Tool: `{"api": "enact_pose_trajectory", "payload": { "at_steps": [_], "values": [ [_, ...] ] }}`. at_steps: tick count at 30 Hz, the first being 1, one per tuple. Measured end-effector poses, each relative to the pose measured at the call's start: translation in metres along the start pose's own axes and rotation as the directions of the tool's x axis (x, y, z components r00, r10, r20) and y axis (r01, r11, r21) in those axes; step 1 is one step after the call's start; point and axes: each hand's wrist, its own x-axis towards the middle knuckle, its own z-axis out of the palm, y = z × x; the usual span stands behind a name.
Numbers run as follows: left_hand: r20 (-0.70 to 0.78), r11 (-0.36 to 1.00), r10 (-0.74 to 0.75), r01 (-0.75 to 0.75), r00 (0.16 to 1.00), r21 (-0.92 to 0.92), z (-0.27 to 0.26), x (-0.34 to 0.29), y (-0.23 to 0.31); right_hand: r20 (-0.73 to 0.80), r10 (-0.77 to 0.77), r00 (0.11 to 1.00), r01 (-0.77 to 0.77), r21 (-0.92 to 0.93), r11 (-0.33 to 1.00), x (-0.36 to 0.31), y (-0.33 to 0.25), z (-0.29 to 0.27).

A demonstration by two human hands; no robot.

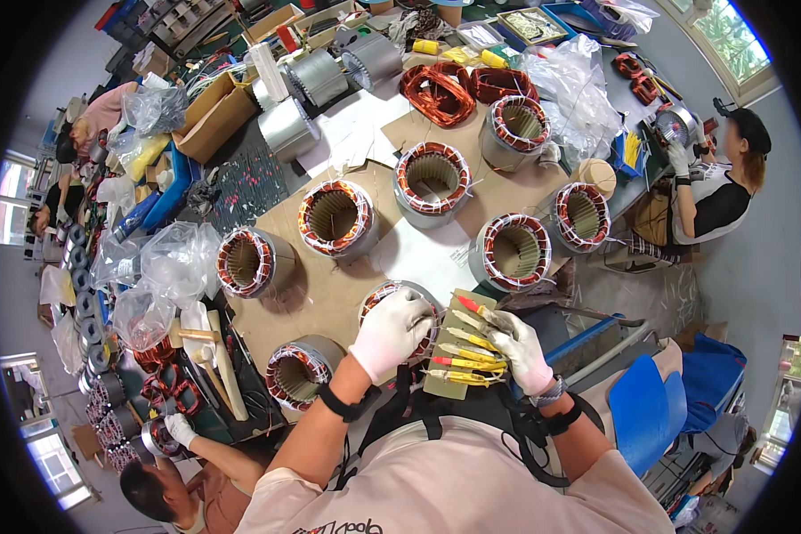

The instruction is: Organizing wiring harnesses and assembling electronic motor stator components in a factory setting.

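My left hand (393,331), in a white glove, is over a stator (390,290) in front of me and covers much of it. Its fingers are bent together at the copper winding; whatever they pinch is hidden. My right hand (520,352), gloved too, grips the right side of an olive-green board (443,384). Across this board lie several yellow-sleeved wire leads (470,364), some with red parts; a red tip (468,303) sticks up at its top. Beyond my hands stand more stators with white-laced copper windings, among them one (513,252) and another (335,219).
Brown cardboard (320,294) covers the bench. Mallets (222,365) and plastic bags (165,267) lie left; bare metal housings (316,76) and copper coils (438,93) at the back. Co-workers sit at lower left (165,489) and right (721,187). A blue chair (641,414) stands right.
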Motion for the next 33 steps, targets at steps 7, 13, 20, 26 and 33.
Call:
{"api": "enact_pose_trajectory", "payload": {
  "at_steps": [7, 13, 20, 26, 33],
  "values": [
    [-0.105, 0.984, 0.026, -0.044, 0.994, -0.171, -0.027, -0.026, 0.028, -0.063, -0.078, 0.995, 0.086, 0.134, 0.987, -0.004, 0.001, 0.004],
    [0.078, 0.989, -0.135, 0.139, 0.988, -0.055, -0.025, -0.040, 0.016, 0.116, -0.039, 0.992, 0.004, 0.288, 0.958, -0.007, -0.014, 0.005],
    [0.164, 0.991, -0.040, 0.018, 0.986, 0.134, -0.026, -0.054, 0.005, 0.130, -0.049, 0.990, 0.006, 0.311, 0.951, -0.006, -0.011, 0.003],
    [0.215, 0.983, 0.039, -0.076, 0.976, 0.165, -0.034, -0.059, -0.004, 0.082, -0.050, 0.995, 0.022, 0.307, 0.951, -0.010, -0.013, 0.008],
    [0.265, 0.972, 0.036, -0.096, 0.963, 0.217, -0.040, -0.061, -0.007, 0.061, -0.038, 0.997, 0.016, 0.331, 0.944, -0.011, -0.014, 0.010]
  ]
}}
